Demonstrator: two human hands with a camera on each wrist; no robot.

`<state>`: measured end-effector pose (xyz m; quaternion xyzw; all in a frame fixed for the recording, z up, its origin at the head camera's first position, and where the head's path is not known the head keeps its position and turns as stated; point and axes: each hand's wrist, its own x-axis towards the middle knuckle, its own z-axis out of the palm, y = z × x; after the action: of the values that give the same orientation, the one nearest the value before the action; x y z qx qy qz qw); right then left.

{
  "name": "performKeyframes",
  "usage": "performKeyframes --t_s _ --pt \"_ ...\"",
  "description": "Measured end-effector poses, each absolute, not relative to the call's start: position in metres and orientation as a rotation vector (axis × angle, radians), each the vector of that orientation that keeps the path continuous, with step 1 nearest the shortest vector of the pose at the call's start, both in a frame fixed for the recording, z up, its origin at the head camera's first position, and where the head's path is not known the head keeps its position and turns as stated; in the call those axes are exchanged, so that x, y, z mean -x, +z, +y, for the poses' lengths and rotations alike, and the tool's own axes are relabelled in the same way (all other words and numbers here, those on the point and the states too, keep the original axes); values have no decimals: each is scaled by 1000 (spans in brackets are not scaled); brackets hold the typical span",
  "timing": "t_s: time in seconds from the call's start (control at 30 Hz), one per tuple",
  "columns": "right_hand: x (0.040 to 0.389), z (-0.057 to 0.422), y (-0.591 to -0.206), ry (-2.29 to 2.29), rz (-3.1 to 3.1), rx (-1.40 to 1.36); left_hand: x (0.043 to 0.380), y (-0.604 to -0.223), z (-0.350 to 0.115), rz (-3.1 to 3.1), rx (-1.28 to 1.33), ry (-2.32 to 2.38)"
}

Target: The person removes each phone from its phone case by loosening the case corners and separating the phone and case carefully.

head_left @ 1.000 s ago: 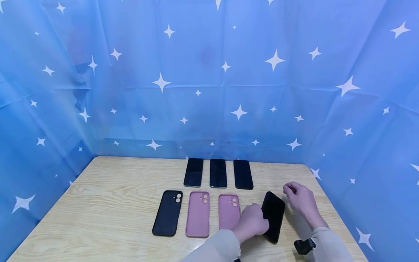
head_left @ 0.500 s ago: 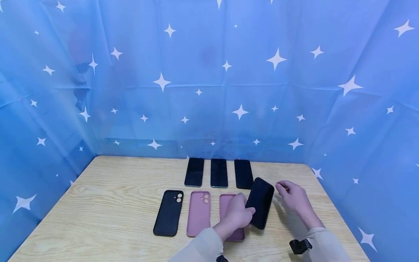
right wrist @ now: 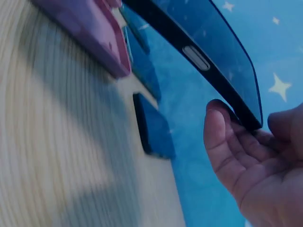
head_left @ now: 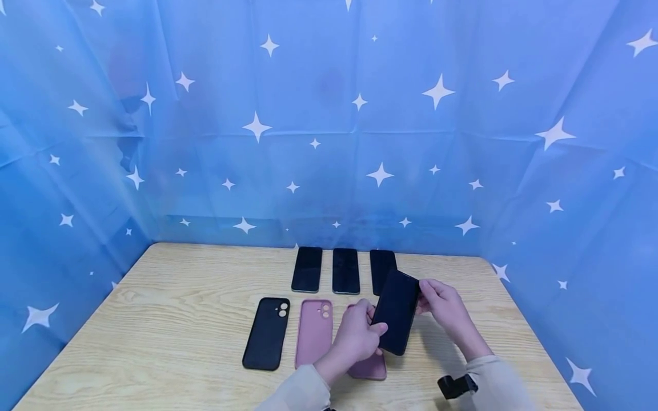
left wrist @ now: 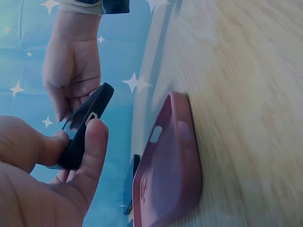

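Observation:
My left hand grips a dark-screened phone by its left edge, thumb on the front and fingers behind. The phone sits in a black case, whose side wall has an oblong cutout in the right wrist view. It is tilted up off the table, screen facing me. At its upper right corner my right hand has its thumb by the screen side and curled fingers under the back. Below the left hand lies a pink phone case, partly hidden by that hand and the phone.
Another pink case and a black case lie to the left, hollow sides up. Three dark phones form a row along the back of the wooden table; the held phone overlaps the rightmost. A starry blue curtain hangs behind.
The left hand has lifted the cased phone from the right side and carried it leftward, over the right pink case. The right hand has moved left and now meets the phone's corner.

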<state>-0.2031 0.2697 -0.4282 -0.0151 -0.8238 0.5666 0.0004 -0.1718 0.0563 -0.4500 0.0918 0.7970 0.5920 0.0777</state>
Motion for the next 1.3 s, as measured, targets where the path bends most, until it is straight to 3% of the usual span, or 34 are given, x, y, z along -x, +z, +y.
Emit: performKeyframes --t_s 0.57,0.83,1.3 --pt "204 227 -416 1645 -2441 -28 175 -452 25 2149 -396 1946" --pt "205 221 -414 1641 -2478 -23 173 -452 19 2317 -435 1889" --pt "206 207 -422 1315 -2472 43 169 -453 22 2320 -441 1901"
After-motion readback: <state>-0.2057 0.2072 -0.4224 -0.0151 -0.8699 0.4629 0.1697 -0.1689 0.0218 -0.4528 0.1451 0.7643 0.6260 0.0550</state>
